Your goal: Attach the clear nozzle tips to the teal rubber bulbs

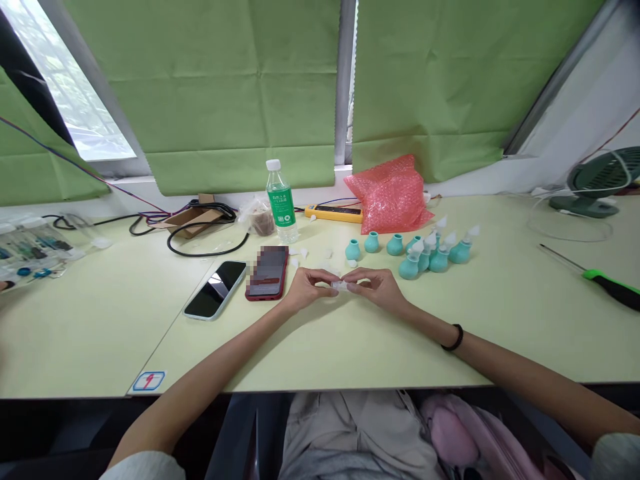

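Note:
Between the fingertips of both hands is a small translucent plastic piece (339, 285), held just over the table. My left hand (311, 288) pinches its left end, and my right hand (376, 288) grips the right end. Fingers hide much of its shape. Beyond the hands lie several loose clear tips (328, 253). To the right stand several teal rubber bulbs (353, 250) with bare necks. A cluster of other teal bulbs (439, 260) has clear pointed nozzles fitted on top.
Left of my hands lie a red-cased phone (267, 273) and a white-edged phone (215, 290). Behind are a water bottle (281, 203), a yellow power strip (334, 213) and a pink bubble-wrap bag (393, 197). A screwdriver (595, 275) and a fan (597, 180) are at right.

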Motion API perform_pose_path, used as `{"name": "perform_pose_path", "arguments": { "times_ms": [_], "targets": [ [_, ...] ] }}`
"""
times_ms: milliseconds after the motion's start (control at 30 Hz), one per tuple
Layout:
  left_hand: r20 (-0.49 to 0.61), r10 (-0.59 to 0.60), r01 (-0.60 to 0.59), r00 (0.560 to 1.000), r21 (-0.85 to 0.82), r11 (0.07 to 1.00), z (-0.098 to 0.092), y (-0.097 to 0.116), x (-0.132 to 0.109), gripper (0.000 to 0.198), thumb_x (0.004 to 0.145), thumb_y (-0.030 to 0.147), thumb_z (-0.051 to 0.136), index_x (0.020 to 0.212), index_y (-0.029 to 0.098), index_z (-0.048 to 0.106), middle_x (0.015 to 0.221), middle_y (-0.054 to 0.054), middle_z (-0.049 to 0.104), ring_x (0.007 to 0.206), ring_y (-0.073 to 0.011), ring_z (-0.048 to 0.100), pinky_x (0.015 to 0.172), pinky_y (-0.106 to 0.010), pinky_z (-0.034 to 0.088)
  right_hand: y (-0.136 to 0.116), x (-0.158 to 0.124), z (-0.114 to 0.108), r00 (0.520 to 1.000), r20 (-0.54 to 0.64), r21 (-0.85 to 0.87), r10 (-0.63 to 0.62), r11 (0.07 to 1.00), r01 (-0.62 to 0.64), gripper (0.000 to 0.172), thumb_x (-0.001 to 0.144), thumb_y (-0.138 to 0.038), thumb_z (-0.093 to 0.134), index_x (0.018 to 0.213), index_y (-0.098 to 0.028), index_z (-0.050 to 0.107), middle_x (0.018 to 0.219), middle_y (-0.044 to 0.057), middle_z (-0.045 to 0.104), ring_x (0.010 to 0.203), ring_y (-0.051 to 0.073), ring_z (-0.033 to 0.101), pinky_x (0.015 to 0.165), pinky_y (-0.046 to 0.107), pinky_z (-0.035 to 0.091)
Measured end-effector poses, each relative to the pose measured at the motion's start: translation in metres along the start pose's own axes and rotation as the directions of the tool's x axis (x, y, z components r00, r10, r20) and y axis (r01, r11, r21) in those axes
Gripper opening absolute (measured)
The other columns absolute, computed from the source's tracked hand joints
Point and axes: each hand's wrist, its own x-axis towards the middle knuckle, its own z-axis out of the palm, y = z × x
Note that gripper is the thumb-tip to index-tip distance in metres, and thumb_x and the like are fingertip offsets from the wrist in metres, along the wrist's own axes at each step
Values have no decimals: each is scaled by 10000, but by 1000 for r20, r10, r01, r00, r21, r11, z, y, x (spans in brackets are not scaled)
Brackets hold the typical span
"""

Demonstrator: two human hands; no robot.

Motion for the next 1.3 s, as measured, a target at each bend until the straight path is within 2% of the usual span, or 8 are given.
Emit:
{"name": "perform_pose_path", "arguments": {
  "times_ms": [133, 233, 333, 567, 833, 1000, 1167, 1300],
  "targets": [
    [-5, 31, -31, 1000, 16, 999, 2, 2, 0, 245, 514, 159, 670, 752, 103, 646, 811, -87, 627, 755, -175, 567, 703, -280, 450, 1, 2, 1, 989, -2, 186, 147, 972, -144, 189, 615, -293, 611, 761, -180, 652, 868, 50, 615, 786, 156, 546, 649, 277, 452],
    [1, 60, -60, 998, 18, 998, 2, 3, 0, 229, 534, 159, 661, 756, 106, 645, 830, -93, 615, 775, -175, 559, 713, -280, 444, 1, 3, 2, 960, 9, 352, 279, 898, -264, 210, 590, -296, 631, 758, -172, 647, 888, 49, 611, 774, 144, 547, 660, 276, 451],
    [-4, 91, -91, 996, 19, 996, 3, 3, -1, 204, 539, 166, 662, 735, 112, 648, 820, -89, 602, 768, -167, 554, 696, -270, 447, 1, 3, 2, 941, 63, 450, 331, 833, -323, 226, 577, -283, 646, 770, -165, 638, 868, 48, 613, 771, 141, 555, 680, 284, 455],
    [-18, 107, -106, 994, 43, 993, 7, 3, -3, 211, 536, 201, 668, 732, 124, 651, 805, -81, 585, 739, -155, 551, 612, -244, 470, 1, 4, 0, 880, 271, 389, 390, 792, -470, 266, 615, -342, 609, 725, -100, 634, 690, 69, 618, 587, 113, 566, 588, 257, 471],
    [-13, 108, -107, 994, 46, 993, 7, 2, -4, 211, 546, 193, 660, 743, 119, 654, 777, -75, 586, 707, -147, 551, 577, -229, 460, 0, 4, 0, 881, 297, 397, 369, 791, -465, 251, 638, -343, 590, 668, -96, 620, 596, 30, 581, 507, 80, 521, 506, 218, 455],
    [-15, 100, -99, 995, 59, 993, 10, 5, -4, 209, 539, 190, 663, 735, 117, 653, 780, -81, 587, 719, -150, 547, 579, -226, 456, 1, 4, 0, 855, 286, 483, 433, 706, -519, 185, 656, -275, 583, 711, -103, 621, 593, 30, 587, 503, 77, 513, 503, 199, 443],
    [-33, 89, -87, 995, 68, 994, 10, 7, -4, 209, 526, 189, 669, 723, 122, 656, 778, -75, 586, 710, -145, 546, 560, -214, 454, -4, 5, -1, 800, 353, 522, 485, 607, -599, 272, 735, -332, 458, 675, -110, 605, 617, 61, 603, 511, 109, 535, 537, 250, 463],
    [-34, 96, -94, 995, 53, 994, 9, 5, -3, 202, 524, 176, 669, 717, 118, 656, 772, -72, 587, 704, -141, 547, 568, -217, 455, -2, 5, -1, 823, 338, 499, 457, 655, -568, 170, 700, -250, 520, 696, -105, 608, 635, 52, 605, 514, 97, 532, 535, 227, 455]
  ]
}}
